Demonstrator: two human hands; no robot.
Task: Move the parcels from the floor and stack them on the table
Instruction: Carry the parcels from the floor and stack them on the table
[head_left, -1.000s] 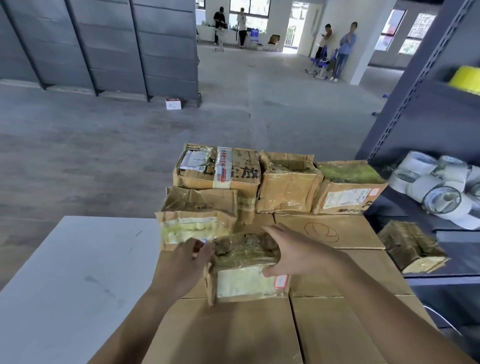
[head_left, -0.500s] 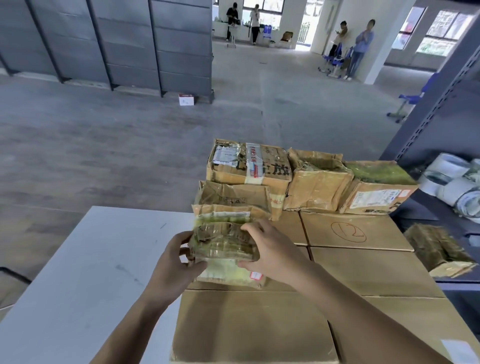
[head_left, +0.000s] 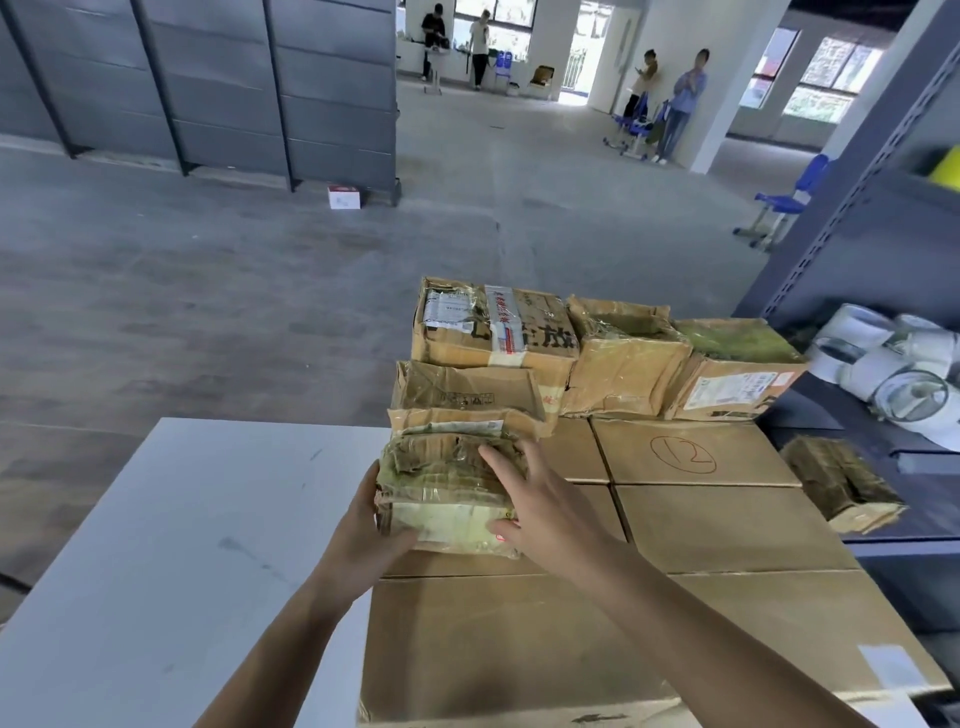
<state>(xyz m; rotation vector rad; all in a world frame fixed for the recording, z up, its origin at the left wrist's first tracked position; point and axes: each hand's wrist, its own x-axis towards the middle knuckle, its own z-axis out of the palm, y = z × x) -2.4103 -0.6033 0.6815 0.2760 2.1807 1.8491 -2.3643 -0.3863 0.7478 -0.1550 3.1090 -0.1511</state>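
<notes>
Several parcels (head_left: 623, 358) are already stacked at the back of the surface (head_left: 182, 519), I've got this parcel (head_left: 447, 483) gripped between left hand (head_left: 363, 530) and right hand (head_left: 545, 514) against the front pile, unreleased, and I can't see what's left on the floor by me.

Spotted "12" in a red hand-drawn circle on flat carton (head_left: 682, 453). Made out big black print, probably "放", on rear taped box (head_left: 498, 332). Found shipping labels on right rear parcel (head_left: 727, 387) and front parcel (head_left: 447, 488) too blurred to read.
</notes>
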